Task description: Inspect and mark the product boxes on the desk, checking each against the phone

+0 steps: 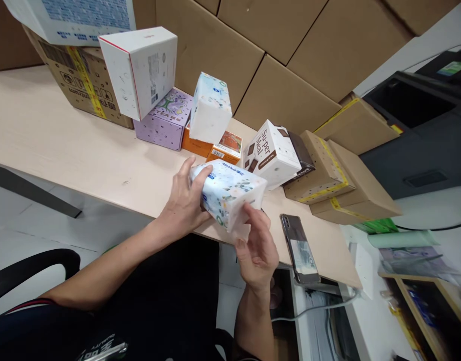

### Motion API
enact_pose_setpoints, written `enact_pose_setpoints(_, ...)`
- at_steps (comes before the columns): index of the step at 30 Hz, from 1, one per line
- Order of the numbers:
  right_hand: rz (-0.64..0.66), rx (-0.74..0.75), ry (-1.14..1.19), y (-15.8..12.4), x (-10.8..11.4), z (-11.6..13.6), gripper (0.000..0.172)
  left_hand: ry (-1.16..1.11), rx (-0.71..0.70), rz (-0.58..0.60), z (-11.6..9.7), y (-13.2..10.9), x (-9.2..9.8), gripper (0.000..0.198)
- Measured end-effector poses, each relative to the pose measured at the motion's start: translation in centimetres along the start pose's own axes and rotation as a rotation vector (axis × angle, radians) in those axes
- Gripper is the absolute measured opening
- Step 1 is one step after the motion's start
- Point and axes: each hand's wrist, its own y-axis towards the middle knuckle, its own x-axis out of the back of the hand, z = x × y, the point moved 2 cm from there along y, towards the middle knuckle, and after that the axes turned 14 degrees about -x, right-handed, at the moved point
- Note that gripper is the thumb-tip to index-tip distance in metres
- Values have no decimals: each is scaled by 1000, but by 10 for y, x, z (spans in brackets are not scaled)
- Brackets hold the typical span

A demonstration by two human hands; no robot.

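A soft pack of tissues (234, 188), pale blue with a floral print, is tilted above the front edge of the table. My left hand (187, 195) grips its left end, thumb on the upper face and fingers around the side. At the pack's right end my right hand (256, 245) has its fingertips against the white end face, its fingers apart and the palm partly turned up. A second tissue pack (211, 110) stands behind, on top of orange boxes (226, 145).
A lilac box (165, 120) carries a white box (140, 70) at the back left, beside a taped carton (91, 85). Right of the packs are a "Super Meal" box (270, 155) and more cartons (320, 170). A phone (300, 248) lies near the table's (113, 178) right front edge.
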Motion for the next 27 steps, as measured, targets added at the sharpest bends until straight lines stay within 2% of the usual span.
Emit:
enact_pose_setpoints(2,-34,-21,-2,1,10,-3,47,40,-44,-37,0,1,0,93)
enact_pose_setpoints(4,-190,-96,-85,11,26,-11,35,7,-77,-50,2,3,2,85)
enact_pose_setpoints(6,-322,-215,-314,26,42,-22,31,-60,-89,-61,3,5,5,82)
enact_pose_setpoints(7,-290,-294,-482,35,46,-27,34,-97,-82,-62,4,7,7,80)
enact_pose_setpoints(9,-105,-448,-823,52,48,-37,37,-169,-51,-59,4,9,11,79)
enact_pose_setpoints(11,73,-536,-1040,62,43,-41,33,-237,3,-62,3,10,14,80)
enact_pose_setpoints(12,118,-548,-1090,65,40,-41,32,-270,30,-66,3,11,15,81)
enact_pose_setpoints(17,102,-505,-1109,59,28,-42,33,-383,124,-75,4,11,15,80)
enact_pose_setpoints(19,18,-478,-1037,53,31,-45,33,-394,157,-69,7,10,13,80)
enact_pose_setpoints(20,-71,-458,-953,51,34,-46,32,-400,170,-62,8,9,12,81)
enact_pose_setpoints(24,-552,-360,-296,45,45,-34,26,-440,173,-48,11,7,9,83)
enact_pose_setpoints(25,-626,-320,-130,44,43,-26,23,-449,168,-48,11,7,9,83)
enact_pose_setpoints(27,-677,-213,108,45,35,-6,17,-456,166,-48,11,7,8,81)
